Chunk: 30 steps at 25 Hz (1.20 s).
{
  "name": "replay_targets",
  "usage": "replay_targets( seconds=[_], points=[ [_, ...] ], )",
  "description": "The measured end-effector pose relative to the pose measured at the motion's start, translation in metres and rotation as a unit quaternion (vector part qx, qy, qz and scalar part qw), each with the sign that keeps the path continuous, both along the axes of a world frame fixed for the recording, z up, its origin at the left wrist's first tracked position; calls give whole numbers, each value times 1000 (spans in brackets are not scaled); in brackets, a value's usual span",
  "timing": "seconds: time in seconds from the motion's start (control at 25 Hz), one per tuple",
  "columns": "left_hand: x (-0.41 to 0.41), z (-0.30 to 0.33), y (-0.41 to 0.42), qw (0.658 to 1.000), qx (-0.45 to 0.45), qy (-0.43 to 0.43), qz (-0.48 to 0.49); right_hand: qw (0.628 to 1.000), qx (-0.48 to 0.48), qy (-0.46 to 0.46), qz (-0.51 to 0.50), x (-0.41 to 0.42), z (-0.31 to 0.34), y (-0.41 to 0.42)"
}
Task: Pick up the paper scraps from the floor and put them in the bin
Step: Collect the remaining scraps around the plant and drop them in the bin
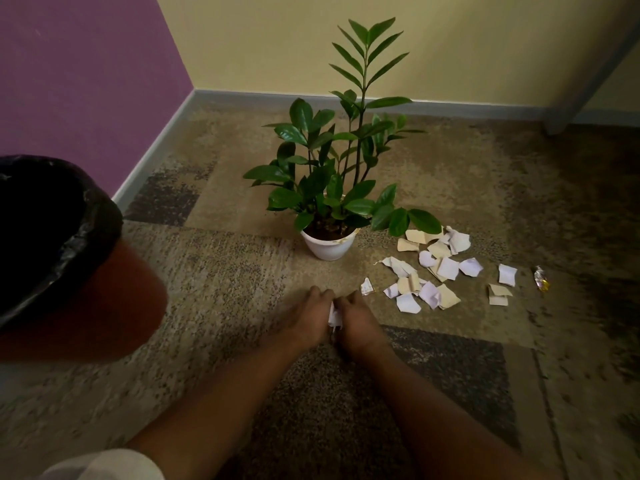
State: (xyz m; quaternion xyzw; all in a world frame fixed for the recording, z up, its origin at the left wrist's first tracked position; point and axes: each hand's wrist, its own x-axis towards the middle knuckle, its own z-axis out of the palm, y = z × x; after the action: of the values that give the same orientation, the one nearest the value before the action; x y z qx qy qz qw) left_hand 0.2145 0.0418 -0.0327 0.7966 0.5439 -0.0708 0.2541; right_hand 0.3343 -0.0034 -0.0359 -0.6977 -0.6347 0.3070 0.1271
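Both hands [334, 315] pressed together clamping white scraps [334, 318]; bin [59, 237] lies up-left, nearer left hand [310, 317], remaining scraps [429, 271] right.

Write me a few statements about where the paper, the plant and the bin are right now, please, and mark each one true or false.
1. Both hands, left hand and right hand, press a white paper scrap between them. True.
2. The pile of scraps lies left of the potted plant. False: it lies to its right.
3. The bin has a black liner and stands at the left. True.
4. The floor is already free of paper. False: many scraps remain on the carpet.
5. A small shiny wrapper lies beyond the scraps, far right. True.
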Motion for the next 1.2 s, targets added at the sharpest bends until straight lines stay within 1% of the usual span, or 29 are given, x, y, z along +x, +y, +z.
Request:
replay_targets(
  seconds=[0.16, 0.24, 0.32, 0.4, 0.48, 0.6, 0.72, 0.84, 0.92, 1.04, 1.2],
  points=[
    [-5, -7, -9, 1000, 2, 8, 4, 999, -15, 8, -38, -12, -1, -6],
    [-7, -6, -10, 1000, -7, 0, 13, 997, -24, 16, -66, -14, 0, -10],
    [-10, -3, -12, 999, -23, -26, 19, 994, -30, 39, -93, -14, 2, -14],
    [-15, 2, -14, 998, -30, -45, 30, 988, -36, 82, -122, -15, 7, -16],
    [-22, 11, -13, 998, -22, -47, 39, 984, -31, 109, -136, -20, 14, -15],
    [-39, 34, -4, 998, -7, -41, 38, 985, -6, 104, -135, -38, 31, -8],
    [-63, 70, 10, 1000, 4, -1, 18, 984, 39, 122, -123, -65, 53, 4],
    [-88, 116, 28, 997, 22, 70, -8, 975, 73, 177, -115, -91, 83, 20],
    [-106, 155, 42, 995, 22, 95, -28, 970, 86, 201, -107, -108, 107, 31],
    [-141, 225, 65, 993, 32, 105, -32, 949, 100, 276, -114, -138, 151, 55],
    [-204, 305, 88, 995, 47, 39, 78, 933, 108, 336, -74, -188, 217, 97]
  ],
)
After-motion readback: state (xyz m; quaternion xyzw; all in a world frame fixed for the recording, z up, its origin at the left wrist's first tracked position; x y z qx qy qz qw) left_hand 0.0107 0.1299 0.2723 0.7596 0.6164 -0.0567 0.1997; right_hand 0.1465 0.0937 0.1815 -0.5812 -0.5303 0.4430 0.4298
